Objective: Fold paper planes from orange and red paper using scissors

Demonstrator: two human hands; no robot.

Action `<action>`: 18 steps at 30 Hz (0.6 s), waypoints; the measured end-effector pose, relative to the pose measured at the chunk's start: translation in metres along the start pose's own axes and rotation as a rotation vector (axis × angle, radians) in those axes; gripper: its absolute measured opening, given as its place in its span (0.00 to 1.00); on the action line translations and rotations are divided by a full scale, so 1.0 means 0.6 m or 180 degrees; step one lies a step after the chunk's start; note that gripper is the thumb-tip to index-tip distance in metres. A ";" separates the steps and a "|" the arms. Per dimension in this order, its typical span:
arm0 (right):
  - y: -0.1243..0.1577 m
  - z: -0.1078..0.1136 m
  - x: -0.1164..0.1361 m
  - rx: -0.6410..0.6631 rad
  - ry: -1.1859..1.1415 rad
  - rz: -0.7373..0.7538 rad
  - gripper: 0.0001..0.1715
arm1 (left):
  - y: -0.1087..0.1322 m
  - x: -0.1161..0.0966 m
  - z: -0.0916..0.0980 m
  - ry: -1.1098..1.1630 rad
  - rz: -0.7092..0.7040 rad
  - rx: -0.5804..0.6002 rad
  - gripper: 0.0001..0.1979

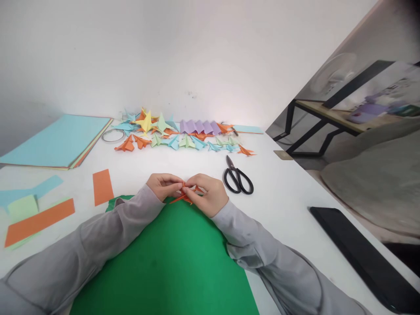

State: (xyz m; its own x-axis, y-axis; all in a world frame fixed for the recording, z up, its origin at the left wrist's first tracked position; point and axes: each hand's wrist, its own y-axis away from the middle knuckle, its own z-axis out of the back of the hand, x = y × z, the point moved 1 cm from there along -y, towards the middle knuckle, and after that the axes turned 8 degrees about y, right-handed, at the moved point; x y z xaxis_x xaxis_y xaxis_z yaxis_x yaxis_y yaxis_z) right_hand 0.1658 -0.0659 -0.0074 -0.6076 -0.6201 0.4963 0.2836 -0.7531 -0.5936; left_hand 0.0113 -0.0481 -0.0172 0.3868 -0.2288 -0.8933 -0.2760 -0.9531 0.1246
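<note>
Between my two hands is a small folded orange paper figure [185, 197], with pointed parts showing below and between the fingers. My left hand [164, 185] pinches it from the left with thumb and forefinger. From the right, my right hand [206, 193] grips it, thumb and fingertips closed on the paper. The fingers hide much of its shape. Under both hands lies a green sheet [170, 262]. Black-handled scissors [236, 176] rest to the right of my right hand. Behind the hands stand folded paper figures [187, 141] in orange, blue, green and yellow.
Stacked coloured sheets [59, 138] lie at the back left, beside a wire ring [113, 135]. Orange strips [103, 187] and other cut paper pieces lie at the left. A purple pleated paper [200, 127] is by the wall. A long black object [357, 253] lies near the right edge.
</note>
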 end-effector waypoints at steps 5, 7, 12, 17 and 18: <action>-0.001 0.003 0.000 -0.0008 -0.0154 -0.0225 0.08 | 0.001 0.000 0.000 0.0028 -0.0072 -0.0118 0.12; -0.002 0.005 -0.004 -0.0173 -0.0373 -0.0543 0.08 | -0.001 -0.001 0.000 0.0239 0.0004 -0.0105 0.13; -0.002 -0.005 -0.020 -0.0463 -0.1436 -0.1827 0.18 | -0.006 -0.006 0.003 0.0622 -0.0120 -0.0329 0.15; -0.001 -0.018 -0.015 -0.0180 -0.2463 -0.2414 0.26 | -0.009 -0.002 0.007 0.0612 -0.0331 -0.0605 0.15; -0.001 -0.019 -0.012 -0.0219 -0.2549 -0.2420 0.27 | -0.009 -0.002 0.007 0.0623 -0.0357 -0.0616 0.15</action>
State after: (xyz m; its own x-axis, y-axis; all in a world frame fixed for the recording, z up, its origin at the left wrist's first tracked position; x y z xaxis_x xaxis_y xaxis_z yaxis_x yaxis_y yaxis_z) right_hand 0.1618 -0.0586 -0.0180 0.0569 0.0176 0.9982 -0.0168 -0.9997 0.0186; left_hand 0.0087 -0.0416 -0.0190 0.5730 -0.1357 -0.8082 -0.0562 -0.9904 0.1265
